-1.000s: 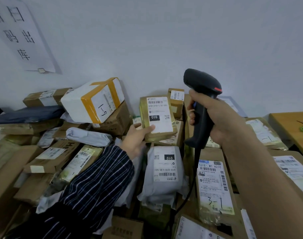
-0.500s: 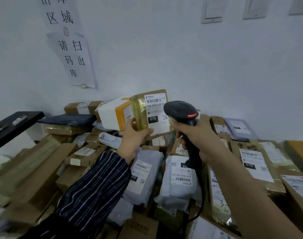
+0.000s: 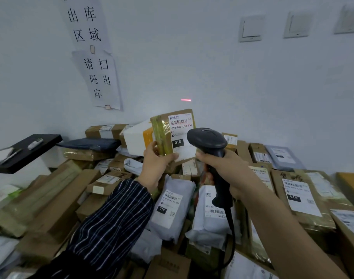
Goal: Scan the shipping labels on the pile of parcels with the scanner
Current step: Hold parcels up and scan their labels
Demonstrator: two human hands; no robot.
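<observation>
- My left fingers (image 3: pixel 171 157) pinch a taped brown parcel (image 3: pixel 164 135), its label (image 3: pixel 181 127) facing me, held above the pile (image 3: pixel 172 204).
- My right fingers (image 3: pixel 204 158) curl round the black scanner (image 3: pixel 208 138), just beside the label.
- A red line (image 3: pixel 185 100) glows on the wall (image 3: pixel 212 67) behind.

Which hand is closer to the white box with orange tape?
Left. The left hand, holding a parcel, is just beside the white box; the right hand grips the scanner farther right.

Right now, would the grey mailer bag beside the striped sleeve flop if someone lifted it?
Probably floppy: the grey mailer bag looks creased and slumps unevenly. Its smooth plastic skin may be slippery to pinch.
</observation>
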